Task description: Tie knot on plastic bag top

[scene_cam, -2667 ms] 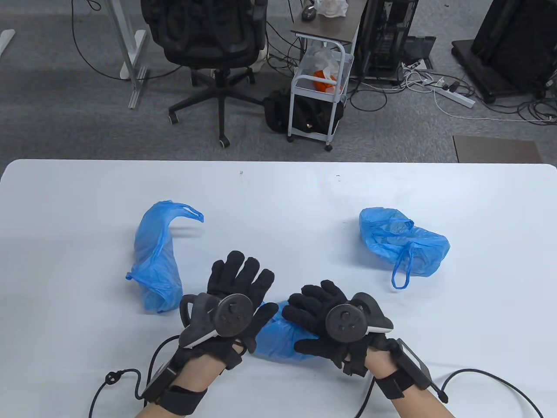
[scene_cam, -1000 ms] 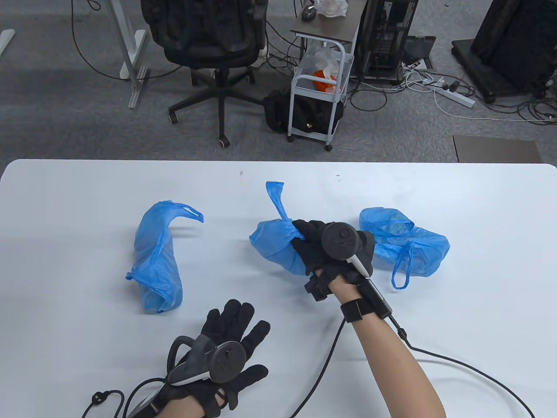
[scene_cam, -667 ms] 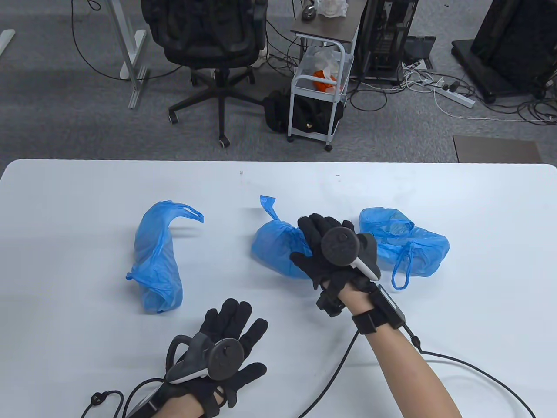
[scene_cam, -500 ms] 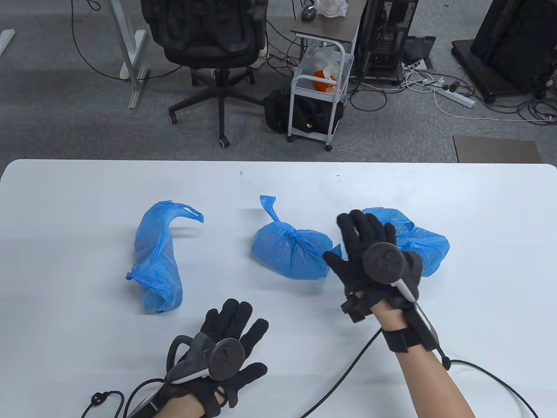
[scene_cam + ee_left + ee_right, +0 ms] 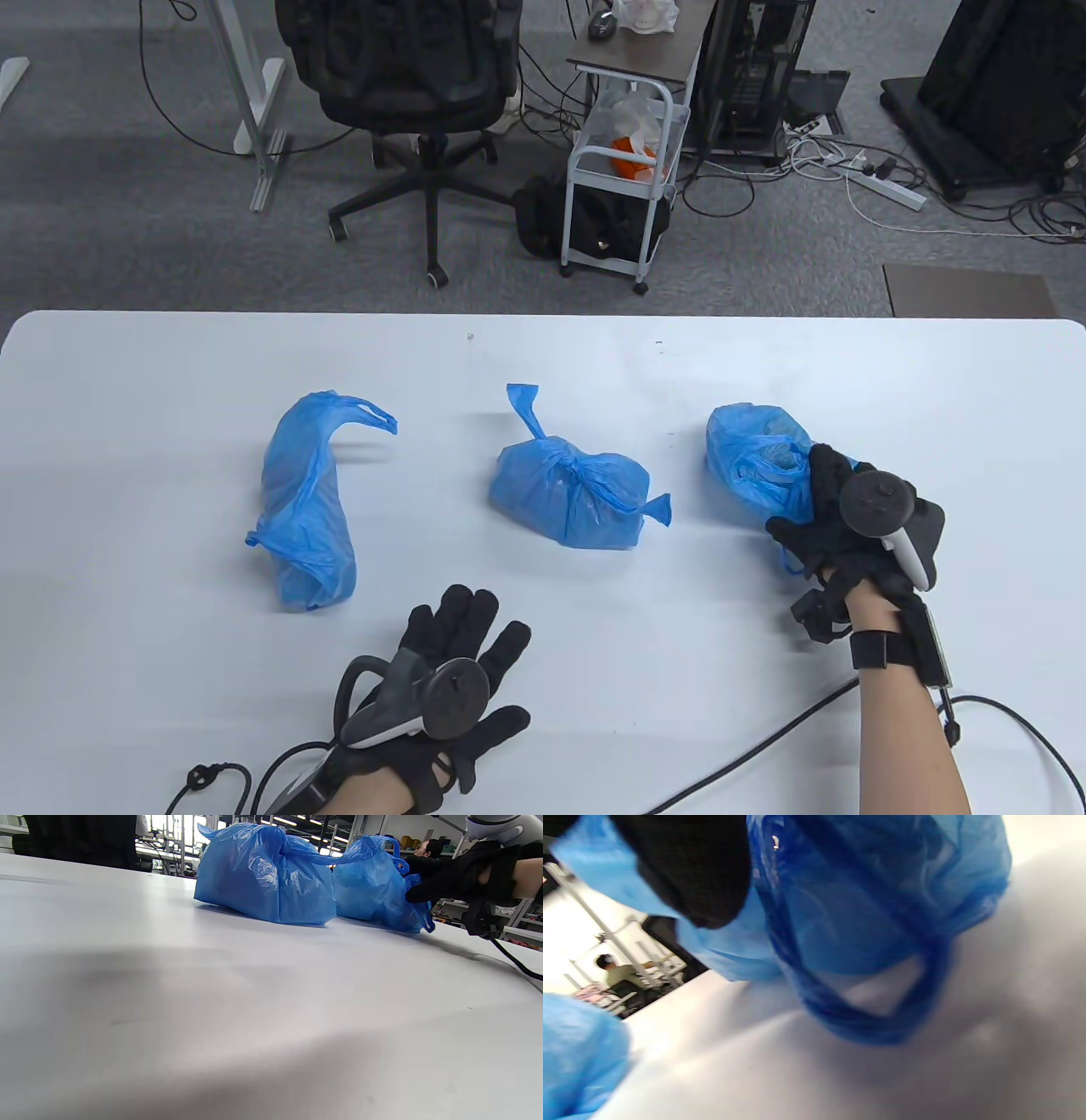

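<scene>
Three blue plastic bags lie on the white table (image 5: 127, 373). The middle bag (image 5: 568, 497) is tied in a knot with two tails sticking out; it shows in the left wrist view (image 5: 267, 874) too. The left bag (image 5: 305, 501) lies open with loose handles. My right hand (image 5: 819, 518) grips the near side of the right bag (image 5: 751, 458), whose handle loop (image 5: 882, 1014) hangs blurred in the right wrist view. My left hand (image 5: 462, 632) rests flat on the table near the front edge, fingers spread, holding nothing.
Cables trail from both wrists across the table's front (image 5: 755, 747). Beyond the far edge stand an office chair (image 5: 407, 76) and a small white cart (image 5: 619, 170) on the floor.
My right hand carried the knotted bag to the table's middle, let it go, then moved right and took hold of the right bag. My left hand drew back toward the front edge and stayed there.
</scene>
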`<state>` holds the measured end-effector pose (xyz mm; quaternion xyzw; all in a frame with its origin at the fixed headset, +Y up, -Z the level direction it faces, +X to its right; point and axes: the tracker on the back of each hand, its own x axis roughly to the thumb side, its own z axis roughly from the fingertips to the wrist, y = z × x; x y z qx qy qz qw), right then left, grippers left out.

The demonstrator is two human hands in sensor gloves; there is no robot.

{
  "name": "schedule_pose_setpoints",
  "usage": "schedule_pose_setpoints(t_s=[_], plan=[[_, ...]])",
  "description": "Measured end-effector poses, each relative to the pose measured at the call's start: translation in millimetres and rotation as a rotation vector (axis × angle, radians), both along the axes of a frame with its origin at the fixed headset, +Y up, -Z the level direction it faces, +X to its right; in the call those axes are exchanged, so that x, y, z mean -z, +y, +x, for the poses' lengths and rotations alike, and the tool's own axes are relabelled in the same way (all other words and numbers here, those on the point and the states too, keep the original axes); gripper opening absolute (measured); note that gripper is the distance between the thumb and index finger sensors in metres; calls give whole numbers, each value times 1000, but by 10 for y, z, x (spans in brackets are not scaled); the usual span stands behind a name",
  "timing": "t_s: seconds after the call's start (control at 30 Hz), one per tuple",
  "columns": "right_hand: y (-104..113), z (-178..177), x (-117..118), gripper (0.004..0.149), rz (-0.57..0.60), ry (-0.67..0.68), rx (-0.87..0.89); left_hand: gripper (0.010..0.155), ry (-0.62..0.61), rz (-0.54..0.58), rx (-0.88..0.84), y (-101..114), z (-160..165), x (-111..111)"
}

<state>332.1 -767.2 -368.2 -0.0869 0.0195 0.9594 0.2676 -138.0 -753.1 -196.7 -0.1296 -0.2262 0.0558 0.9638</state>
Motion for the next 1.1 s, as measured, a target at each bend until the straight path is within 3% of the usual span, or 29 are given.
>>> schedule_pose_setpoints(t_s=[0.07, 0.17, 0.27, 0.4, 0.57, 0.77, 0.97, 1.1], plan=[[-10, 27, 14, 95, 17, -48, -18, 80, 10, 3, -1, 3, -15, 8], [53, 68, 17, 72, 102, -137, -2, 80, 22, 3, -7, 7, -29, 15], [54, 98, 5, 53, 89, -161, -14, 80, 24, 3, -4, 9, -31, 17], [56, 149, -25, 41, 124, -186, 27, 80, 23, -4, -6, 10, -33, 15], [41, 196, -56, 38, 167, -180, 89, 80, 24, -5, -3, 3, -44, 17], [229, 287, -137, 39, 418, -212, 324, 80, 26, -1, -1, 2, -47, 18], [359, 273, -199, 38, 535, -171, 423, 80, 31, -1, 0, 3, -53, 20], [563, 243, -276, 38, 643, -122, 493, 80, 34, -2, 2, 3, -56, 21]])
